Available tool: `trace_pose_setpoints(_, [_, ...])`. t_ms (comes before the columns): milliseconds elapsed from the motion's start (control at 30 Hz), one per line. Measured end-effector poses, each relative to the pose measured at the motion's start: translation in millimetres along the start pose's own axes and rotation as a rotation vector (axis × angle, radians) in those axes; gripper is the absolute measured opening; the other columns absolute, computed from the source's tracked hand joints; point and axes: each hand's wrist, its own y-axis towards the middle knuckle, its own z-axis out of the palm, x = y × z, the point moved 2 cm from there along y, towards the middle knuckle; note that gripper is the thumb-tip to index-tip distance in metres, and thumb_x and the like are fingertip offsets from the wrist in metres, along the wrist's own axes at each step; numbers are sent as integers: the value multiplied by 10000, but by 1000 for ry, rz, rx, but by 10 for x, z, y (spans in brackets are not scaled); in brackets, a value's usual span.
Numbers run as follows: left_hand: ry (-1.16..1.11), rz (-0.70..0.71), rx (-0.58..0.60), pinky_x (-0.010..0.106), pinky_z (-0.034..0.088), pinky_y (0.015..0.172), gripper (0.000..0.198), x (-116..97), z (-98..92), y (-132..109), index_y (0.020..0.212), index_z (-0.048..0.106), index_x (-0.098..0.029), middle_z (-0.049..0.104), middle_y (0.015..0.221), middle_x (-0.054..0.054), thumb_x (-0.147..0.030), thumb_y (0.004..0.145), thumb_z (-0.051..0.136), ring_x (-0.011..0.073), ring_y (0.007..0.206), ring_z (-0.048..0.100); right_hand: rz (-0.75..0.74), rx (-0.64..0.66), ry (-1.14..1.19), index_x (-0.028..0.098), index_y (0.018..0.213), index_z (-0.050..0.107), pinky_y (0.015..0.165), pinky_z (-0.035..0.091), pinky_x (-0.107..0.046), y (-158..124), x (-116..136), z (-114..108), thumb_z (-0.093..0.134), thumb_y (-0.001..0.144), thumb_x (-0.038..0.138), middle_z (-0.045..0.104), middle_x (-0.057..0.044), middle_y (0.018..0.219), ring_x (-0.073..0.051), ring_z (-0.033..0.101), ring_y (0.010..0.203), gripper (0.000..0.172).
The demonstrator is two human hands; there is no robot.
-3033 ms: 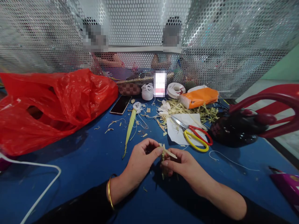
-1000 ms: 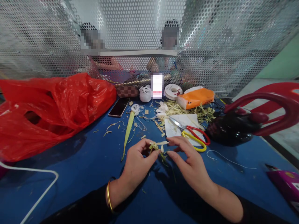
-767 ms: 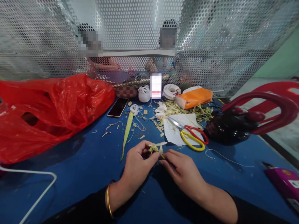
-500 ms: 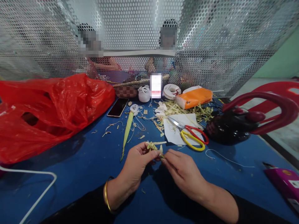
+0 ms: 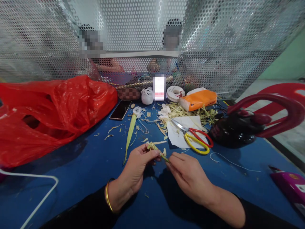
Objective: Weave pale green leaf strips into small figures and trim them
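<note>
Between its thumb and fingers my left hand (image 5: 136, 167) pinches a small woven piece of pale green leaf strips (image 5: 152, 146). A greenish strip (image 5: 164, 157) runs from that piece to my right hand (image 5: 189, 178), whose closed fingertips grip its end. The fingers partly cover the woven piece, so its full shape is hidden. Beyond the hands lie scissors (image 5: 185, 128) with one red and one yellow handle, on a white paper (image 5: 173, 135). To the left rests a long pointed green leaf (image 5: 130, 133) with white thread at its top.
A red plastic bag (image 5: 71, 108) covers the left side. A dark phone (image 5: 120, 110), a thread ball (image 5: 147, 96), a ribbon spool (image 5: 175, 93), an orange packet (image 5: 199, 99) and leaf scraps (image 5: 207, 115) lie farther back. A black pot-like object (image 5: 233, 130) stands right. People sit behind the perforated screen.
My hands have drawn slightly apart, the left shifting a little left with the woven piece. More of the greenish strip now shows between them.
</note>
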Motion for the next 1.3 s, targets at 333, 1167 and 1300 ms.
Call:
trace_pose_setpoints(333, [117,152,-69,219,412,598,155,-64,-22,8,744,639,-160,656,662,-5,-245,676,748,114,633,580,224,-216,455,203,798,555,596,413,-276,-5,-55,-119,433,937,341,551,-5,707,-147,525,644,231])
trace_pose_setpoints(1167, [83,6,61,232,394,604,233,49,20,0,698,674,-163,646,682,12,-389,739,711,114,622,545,225,-67,488,201,676,544,531,410,-246,25,-32,47,441,945,302,542,17,604,-119,512,551,306])
trace_pose_setpoints(1300, [53,-20,52,223,357,582,202,87,34,-13,680,689,-159,608,626,-14,-324,643,799,95,575,487,197,-65,455,203,662,531,536,399,-251,27,-24,44,452,937,269,536,17,596,-122,497,556,294])
